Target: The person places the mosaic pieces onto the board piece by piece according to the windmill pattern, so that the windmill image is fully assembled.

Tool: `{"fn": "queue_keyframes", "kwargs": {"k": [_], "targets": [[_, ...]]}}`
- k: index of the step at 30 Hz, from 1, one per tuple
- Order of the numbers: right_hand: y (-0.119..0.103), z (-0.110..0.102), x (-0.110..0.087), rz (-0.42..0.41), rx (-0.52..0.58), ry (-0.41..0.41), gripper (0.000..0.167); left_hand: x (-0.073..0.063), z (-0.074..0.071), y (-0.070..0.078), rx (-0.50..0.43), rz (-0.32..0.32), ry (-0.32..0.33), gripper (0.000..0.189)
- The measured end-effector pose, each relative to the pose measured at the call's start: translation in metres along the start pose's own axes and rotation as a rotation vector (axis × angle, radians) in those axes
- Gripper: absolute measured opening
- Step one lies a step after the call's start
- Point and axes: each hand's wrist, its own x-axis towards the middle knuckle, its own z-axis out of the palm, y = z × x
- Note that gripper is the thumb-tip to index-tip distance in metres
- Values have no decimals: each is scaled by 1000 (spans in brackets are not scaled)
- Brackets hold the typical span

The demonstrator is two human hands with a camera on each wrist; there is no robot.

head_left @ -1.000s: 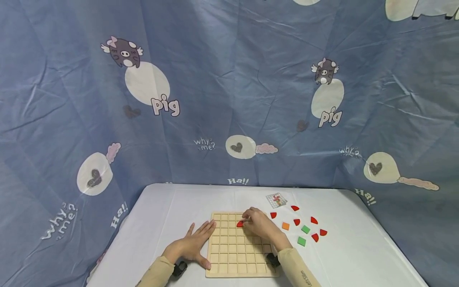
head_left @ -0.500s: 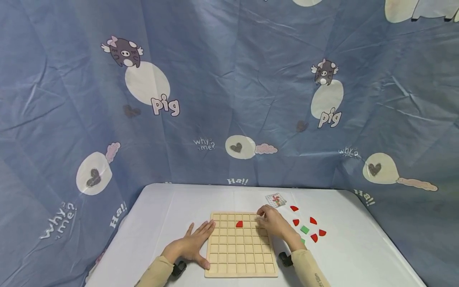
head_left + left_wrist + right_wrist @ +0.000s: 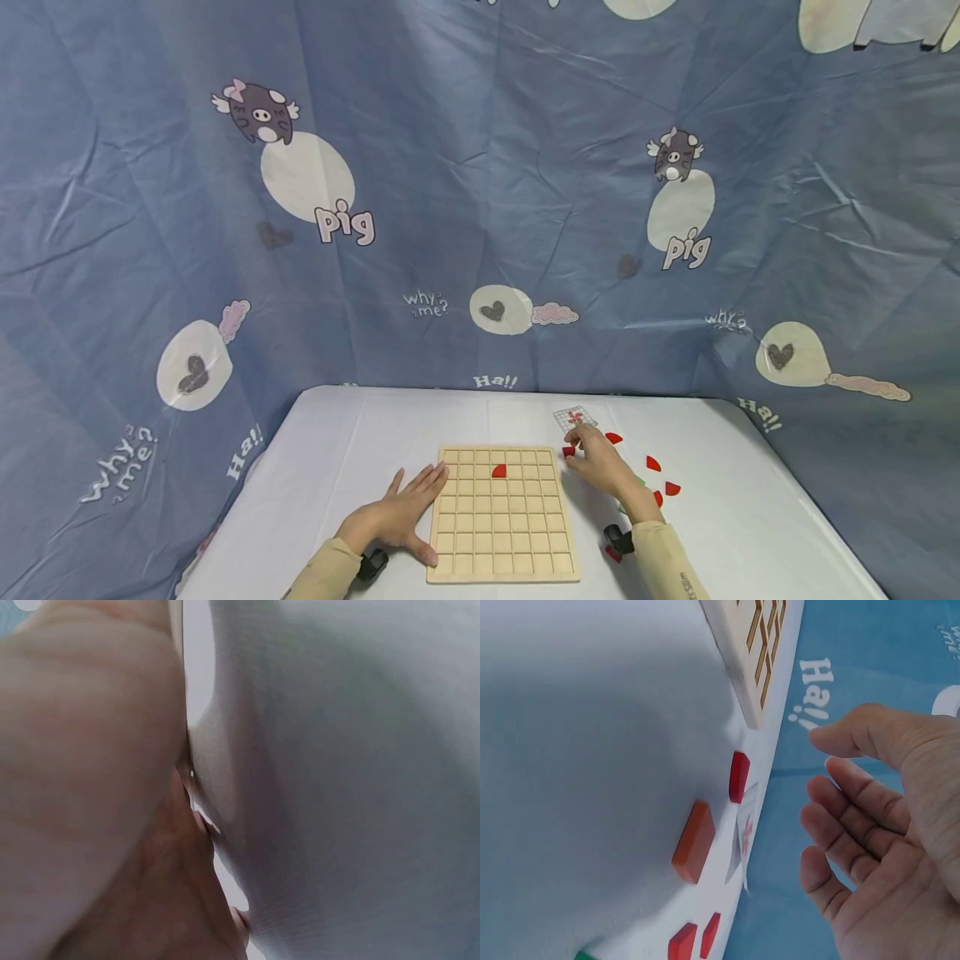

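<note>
My left hand (image 3: 390,518) lies spread at the left edge of the wooden grid board (image 3: 502,577), fingertips and thumb on its rim. In the left wrist view, that hand's palm side (image 3: 180,877) fills the left part. One red quarter-round piece (image 3: 499,472) sits in a cell near the board's far side. To the right of the board, my right hand (image 3: 600,463) hovers with nothing in it, its fingers loosely bent and apart from the thumb. Close by its fingertips is another red quarter-round piece (image 3: 568,452). The right wrist view shows an orange square block (image 3: 694,844) near that piece.
A printed pattern card (image 3: 572,417) lies beyond the right hand. Several red pieces (image 3: 653,463) are scattered on the white table to the right; green blocks (image 3: 640,480) are partly hidden by the arm. A red piece (image 3: 613,553) lies by the right wrist. Blue printed cloth (image 3: 420,208) surrounds the table.
My right hand has left the red piece on the board and moved right, over to the loose pieces near the card. The left hand has stayed in place.
</note>
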Motion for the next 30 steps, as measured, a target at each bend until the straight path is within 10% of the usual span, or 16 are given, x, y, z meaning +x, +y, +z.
{"fn": "queue_keyframes", "kwargs": {"k": [30], "targets": [[20, 15, 10, 59, -119, -56, 19, -2, 0, 1, -7, 5, 9, 133]]}}
